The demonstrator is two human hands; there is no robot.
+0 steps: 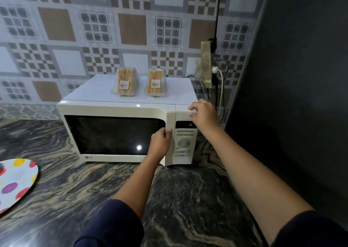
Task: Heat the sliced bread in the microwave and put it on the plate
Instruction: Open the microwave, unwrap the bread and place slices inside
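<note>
In the head view, your left hand (162, 143) is on the right edge of the microwave's door (116, 112), with the fingers (168, 131) curled round that edge beside the control panel (185, 143). The door looks shut or only just cracked (the seam is too thin to tell). Your right hand (204, 114) sits on the top right front corner of the microwave (90, 94), its bent fingers hooked over the corner as if bracing the case. The grip is at the door's right side, so the hinge is most likely on the left. Pull toward yourself and let the door swing leftward. The sliced bread is not inside yet. Two clear packs stand upright on the microwave's roof, above and behind both hands, with their long axes vertical and their labels facing you. The right pack (155, 83) is nearer your right hand, up and to its left, and the left pack (125, 82) stands just beside it. The spotted plate (17, 182) lies on the tabletop (178, 199) well apart to the left, on your left hand's side.
</note>
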